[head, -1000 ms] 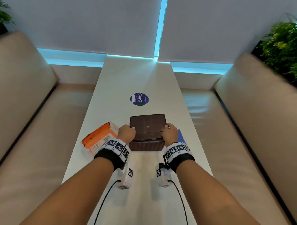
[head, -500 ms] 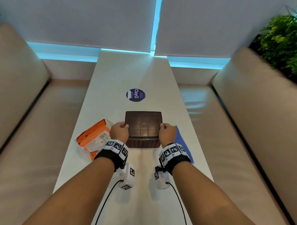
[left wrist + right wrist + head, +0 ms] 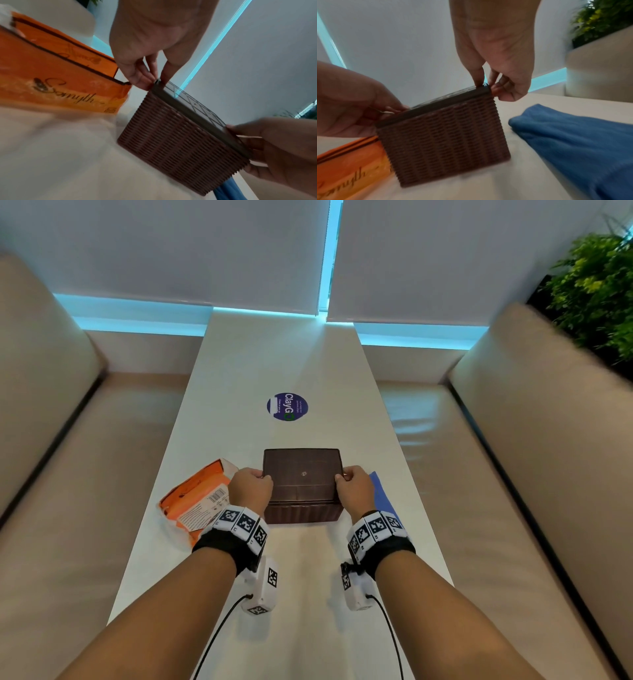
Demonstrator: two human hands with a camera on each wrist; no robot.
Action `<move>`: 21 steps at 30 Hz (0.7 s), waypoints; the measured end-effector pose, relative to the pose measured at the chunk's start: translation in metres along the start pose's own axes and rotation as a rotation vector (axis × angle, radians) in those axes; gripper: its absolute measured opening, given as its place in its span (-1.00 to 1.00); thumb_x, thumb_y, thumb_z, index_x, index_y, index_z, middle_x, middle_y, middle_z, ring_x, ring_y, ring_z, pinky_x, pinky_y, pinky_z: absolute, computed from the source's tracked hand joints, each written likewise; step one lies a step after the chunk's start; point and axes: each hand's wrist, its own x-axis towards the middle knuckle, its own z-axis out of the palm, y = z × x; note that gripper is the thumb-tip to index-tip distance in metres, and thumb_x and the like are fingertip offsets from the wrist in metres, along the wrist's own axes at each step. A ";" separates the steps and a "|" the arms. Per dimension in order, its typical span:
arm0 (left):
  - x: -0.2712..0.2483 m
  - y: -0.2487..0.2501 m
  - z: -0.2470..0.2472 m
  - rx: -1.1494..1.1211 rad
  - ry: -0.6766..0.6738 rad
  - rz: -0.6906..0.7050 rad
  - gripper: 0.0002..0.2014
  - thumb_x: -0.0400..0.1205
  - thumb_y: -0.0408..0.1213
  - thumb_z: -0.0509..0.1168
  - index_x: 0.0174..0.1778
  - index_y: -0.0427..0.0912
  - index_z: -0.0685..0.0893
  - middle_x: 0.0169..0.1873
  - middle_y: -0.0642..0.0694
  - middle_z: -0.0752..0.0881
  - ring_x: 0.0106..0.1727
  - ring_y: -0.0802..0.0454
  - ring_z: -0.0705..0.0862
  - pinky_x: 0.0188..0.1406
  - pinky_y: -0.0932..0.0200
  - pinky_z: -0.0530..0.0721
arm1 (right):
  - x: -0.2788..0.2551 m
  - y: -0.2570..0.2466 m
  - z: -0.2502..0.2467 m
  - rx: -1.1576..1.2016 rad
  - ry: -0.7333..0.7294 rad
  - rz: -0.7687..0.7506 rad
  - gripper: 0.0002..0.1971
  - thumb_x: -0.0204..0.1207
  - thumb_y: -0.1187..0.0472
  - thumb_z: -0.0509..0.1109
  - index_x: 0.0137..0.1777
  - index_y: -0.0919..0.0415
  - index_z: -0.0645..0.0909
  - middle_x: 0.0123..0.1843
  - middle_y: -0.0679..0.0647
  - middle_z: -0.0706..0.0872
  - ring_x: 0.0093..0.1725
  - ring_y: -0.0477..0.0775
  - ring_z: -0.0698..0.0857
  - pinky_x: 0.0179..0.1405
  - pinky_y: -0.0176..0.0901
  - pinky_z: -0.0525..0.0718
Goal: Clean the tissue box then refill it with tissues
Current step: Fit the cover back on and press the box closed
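A brown woven tissue box (image 3: 303, 511) (image 3: 173, 142) (image 3: 443, 136) stands on the white table (image 3: 274, 364), topped by a flat dark panel (image 3: 302, 475) with ribs. My left hand (image 3: 251, 489) (image 3: 150, 81) pinches the panel's left edge, and my right hand (image 3: 352, 487) (image 3: 488, 84) pinches its right edge. An orange tissue pack (image 3: 197, 499) (image 3: 56, 83) (image 3: 349, 166) lies left of the box. A blue cloth (image 3: 382, 494) (image 3: 576, 142) lies to its right. The inside of the box is hidden.
A round purple sticker (image 3: 287, 406) sits on the table beyond the box. Beige bench seats (image 3: 102, 440) (image 3: 479, 440) run along both long sides of the table. A green plant (image 3: 596, 292) stands at the far right. White blinds hang behind.
The dark panel sits flatter over the box than before. Both hands have shifted a little along its side edges. The camera view has moved slightly.
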 end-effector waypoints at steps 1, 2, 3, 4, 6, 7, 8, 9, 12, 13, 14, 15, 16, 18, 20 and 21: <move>0.004 0.002 0.001 0.027 -0.027 -0.001 -0.72 0.62 -0.38 0.25 0.20 -0.40 0.65 0.14 -0.32 0.70 0.19 -0.23 0.65 0.14 0.07 0.55 | 0.003 -0.004 0.000 -0.012 -0.019 0.000 -0.65 0.56 0.28 0.26 0.33 0.33 0.50 0.24 0.27 0.66 0.19 0.23 0.66 0.08 -0.11 0.58; 0.009 0.002 0.003 0.060 -0.059 0.003 -0.81 0.61 -0.39 0.22 0.00 -0.41 0.69 -0.05 -0.29 0.71 0.00 -0.21 0.68 0.09 0.02 0.59 | 0.006 -0.008 -0.001 -0.021 -0.036 -0.004 -0.63 0.54 0.30 0.24 0.35 0.33 0.48 0.26 0.28 0.64 0.20 0.23 0.65 0.11 -0.07 0.60; 0.013 0.002 0.005 0.082 -0.068 0.010 -0.79 0.61 -0.39 0.19 -0.27 -0.39 0.64 -0.29 -0.24 0.66 -0.22 -0.16 0.63 -0.06 0.00 0.61 | 0.008 -0.011 -0.001 -0.038 -0.047 -0.009 -0.63 0.53 0.32 0.23 0.34 0.34 0.49 0.27 0.29 0.64 0.20 0.24 0.64 0.10 -0.05 0.59; 0.016 0.002 0.007 0.105 -0.071 -0.001 -0.71 0.61 -0.39 0.16 -0.44 -0.36 0.52 -0.43 -0.19 0.58 -0.32 -0.13 0.56 -0.25 0.05 0.56 | 0.010 -0.013 0.000 -0.061 -0.049 -0.009 -0.65 0.52 0.33 0.22 0.29 0.37 0.51 0.26 0.30 0.64 0.19 0.25 0.63 0.04 -0.06 0.57; 0.016 0.005 0.009 0.150 -0.079 -0.026 -0.75 0.59 -0.39 0.15 -0.42 -0.36 0.49 -0.34 -0.26 0.61 -0.20 -0.19 0.57 -0.33 0.16 0.44 | 0.013 -0.016 0.001 -0.104 -0.050 0.018 -0.69 0.52 0.32 0.22 0.23 0.41 0.51 0.25 0.32 0.62 0.13 0.26 0.60 -0.05 -0.09 0.51; 0.015 0.007 0.010 0.181 -0.088 -0.036 -0.84 0.58 -0.39 0.16 -0.24 -0.40 0.55 -0.11 -0.34 0.64 -0.05 -0.25 0.59 -0.22 0.12 0.47 | 0.013 -0.016 0.001 -0.126 -0.051 0.035 -0.67 0.51 0.31 0.22 0.26 0.40 0.48 0.28 0.31 0.59 0.14 0.25 0.59 -0.02 -0.06 0.53; 0.014 0.010 0.012 0.221 -0.075 -0.019 -0.81 0.57 -0.39 0.18 0.01 -0.45 0.55 0.12 -0.40 0.58 0.13 -0.29 0.56 -0.05 0.03 0.51 | 0.013 -0.018 0.002 -0.145 -0.045 0.033 -0.63 0.50 0.31 0.23 0.31 0.37 0.44 0.33 0.29 0.54 0.21 0.26 0.57 0.09 0.00 0.56; 0.013 0.013 0.014 0.259 -0.062 0.043 -0.68 0.57 -0.40 0.18 0.23 -0.45 0.48 0.29 -0.40 0.47 0.29 -0.32 0.48 0.15 -0.03 0.50 | 0.015 -0.018 0.004 -0.170 -0.031 -0.002 -0.57 0.51 0.30 0.22 0.39 0.33 0.39 0.41 0.27 0.49 0.33 0.26 0.53 0.24 0.06 0.55; 0.014 0.020 0.022 0.429 -0.032 0.356 -0.51 0.69 -0.26 0.11 0.56 -0.28 0.27 0.58 -0.30 0.22 0.59 -0.26 0.17 0.52 -0.12 0.25 | 0.020 -0.017 0.011 -0.321 -0.024 -0.268 -0.47 0.63 0.24 0.12 0.61 0.17 0.19 0.65 0.18 0.25 0.59 0.20 0.27 0.55 0.10 0.30; 0.018 0.018 0.027 0.503 -0.047 0.432 -0.49 0.73 -0.18 0.04 0.61 -0.20 0.19 0.64 -0.24 0.13 0.65 -0.23 0.07 0.58 -0.15 0.15 | 0.021 -0.015 0.013 -0.386 -0.048 -0.350 -0.47 0.67 0.19 0.08 0.64 0.14 0.14 0.69 0.15 0.16 0.63 0.18 0.22 0.58 0.08 0.24; 0.022 0.013 0.031 0.571 -0.083 0.454 -0.47 0.75 -0.11 -0.02 0.64 -0.15 0.11 0.67 -0.18 0.06 0.68 -0.19 -0.02 0.61 -0.18 0.06 | 0.023 -0.012 0.015 -0.448 -0.079 -0.403 -0.48 0.70 0.15 0.04 0.65 0.11 0.10 0.71 0.12 0.11 0.65 0.16 0.19 0.60 0.07 0.22; 0.025 0.007 0.034 0.615 -0.119 0.455 -0.46 0.75 -0.07 -0.08 0.66 -0.13 0.07 0.68 -0.14 0.04 0.69 -0.17 -0.05 0.62 -0.21 0.02 | 0.024 -0.008 0.017 -0.494 -0.106 -0.434 -0.49 0.72 0.12 0.02 0.66 0.11 0.09 0.71 0.11 0.08 0.65 0.14 0.18 0.61 0.05 0.20; 0.027 0.001 0.037 0.627 -0.139 0.464 -0.46 0.75 -0.04 -0.11 0.66 -0.13 0.07 0.68 -0.14 0.08 0.69 -0.18 -0.02 0.62 -0.24 0.06 | 0.025 -0.004 0.019 -0.515 -0.121 -0.445 -0.49 0.72 0.10 0.00 0.66 0.11 0.09 0.71 0.10 0.09 0.65 0.13 0.19 0.61 0.04 0.21; 0.030 -0.010 0.041 0.591 -0.115 0.532 -0.40 0.68 0.00 -0.15 0.62 -0.20 0.19 0.61 -0.21 0.27 0.64 -0.23 0.14 0.60 -0.23 0.20 | 0.026 0.003 0.022 -0.506 -0.113 -0.458 -0.50 0.72 0.10 0.01 0.65 0.13 0.13 0.69 0.10 0.17 0.62 0.13 0.26 0.58 0.02 0.26; 0.030 -0.014 0.042 0.527 -0.084 0.572 -0.38 0.65 0.00 -0.14 0.58 -0.26 0.29 0.54 -0.26 0.38 0.60 -0.25 0.23 0.62 -0.13 0.19 | 0.029 0.006 0.025 -0.460 -0.106 -0.474 -0.51 0.71 0.11 0.04 0.62 0.16 0.19 0.64 0.12 0.26 0.56 0.14 0.32 0.55 -0.01 0.32; 0.032 -0.015 0.043 0.475 -0.078 0.569 -0.42 0.67 -0.04 -0.07 0.56 -0.28 0.31 0.53 -0.27 0.39 0.59 -0.25 0.24 0.63 -0.09 0.16 | 0.031 0.006 0.026 -0.421 -0.114 -0.479 -0.52 0.70 0.12 0.06 0.61 0.19 0.22 0.61 0.12 0.30 0.53 0.15 0.36 0.54 -0.03 0.34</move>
